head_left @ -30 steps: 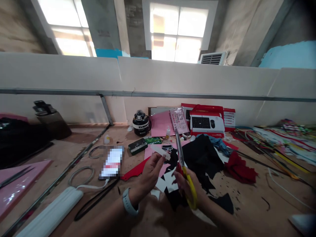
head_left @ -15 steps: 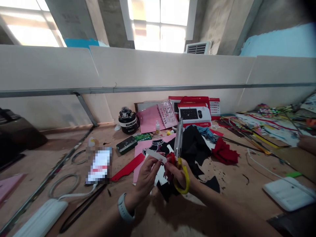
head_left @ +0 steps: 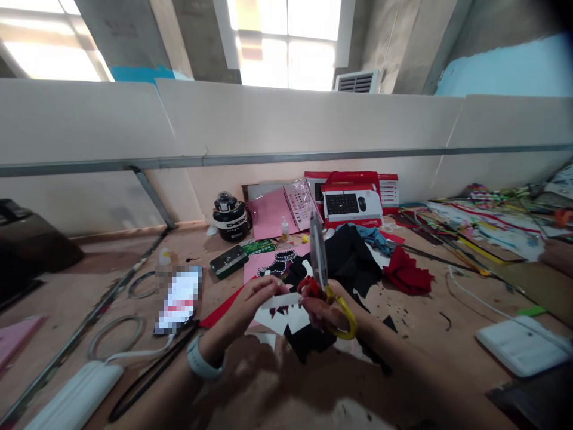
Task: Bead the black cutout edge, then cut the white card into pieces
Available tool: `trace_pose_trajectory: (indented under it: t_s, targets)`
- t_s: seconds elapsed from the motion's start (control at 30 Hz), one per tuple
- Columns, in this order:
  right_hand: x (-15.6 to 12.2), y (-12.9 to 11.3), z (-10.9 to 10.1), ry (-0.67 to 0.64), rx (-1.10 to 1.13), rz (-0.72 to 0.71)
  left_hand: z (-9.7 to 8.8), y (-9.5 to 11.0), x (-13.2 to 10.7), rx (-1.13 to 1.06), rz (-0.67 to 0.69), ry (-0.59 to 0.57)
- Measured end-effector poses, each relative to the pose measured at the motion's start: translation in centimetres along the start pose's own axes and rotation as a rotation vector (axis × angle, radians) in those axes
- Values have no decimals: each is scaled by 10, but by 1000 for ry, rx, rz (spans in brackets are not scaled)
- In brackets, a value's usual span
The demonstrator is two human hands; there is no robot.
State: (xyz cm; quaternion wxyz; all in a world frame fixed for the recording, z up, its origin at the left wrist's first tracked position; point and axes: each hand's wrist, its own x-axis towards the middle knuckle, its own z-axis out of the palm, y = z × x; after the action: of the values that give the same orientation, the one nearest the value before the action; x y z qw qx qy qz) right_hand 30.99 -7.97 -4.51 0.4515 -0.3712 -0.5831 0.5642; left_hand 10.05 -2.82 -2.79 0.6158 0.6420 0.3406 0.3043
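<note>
My right hand [head_left: 324, 307] is closed on a pair of scissors [head_left: 319, 251] with yellow and red handles, their blades pointing up and away. Between my hands stretches a narrow white strip [head_left: 281, 301]; its right end meets my right fingertips. My left hand [head_left: 253, 301], with a pale watch on the wrist, curves over the strip's left end, its thumb mostly hidden. Below lie white paper [head_left: 271, 322] and a black cut piece [head_left: 308, 341]. Black fabric [head_left: 351, 260] is heaped beyond the scissors, and a red piece [head_left: 224, 307] lies partly under my left hand.
A phone [head_left: 179, 298], a dark tin [head_left: 228, 261] and a black bottle [head_left: 230, 218] stand or lie to the left. Red keyboard boxes [head_left: 351, 206] lean at the back. Red cloth [head_left: 407, 272] and a white device [head_left: 521, 346] are on the right, near another person's hand [head_left: 557, 254].
My left hand has moved left and its fingers have straightened over the strip. The strip has come down, lying more level, and the scissors have tipped leftward at their points.
</note>
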Motion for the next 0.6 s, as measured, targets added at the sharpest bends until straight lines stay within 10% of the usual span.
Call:
trace_pose_trajectory:
  t_s: [0.3, 0.6]
  targets:
    - [3, 8, 1, 48, -99, -35, -4, 12, 0, 42, -180, -205]
    - [3, 3, 6, 121, -202, 30, 1, 18, -1, -176, -68, 45]
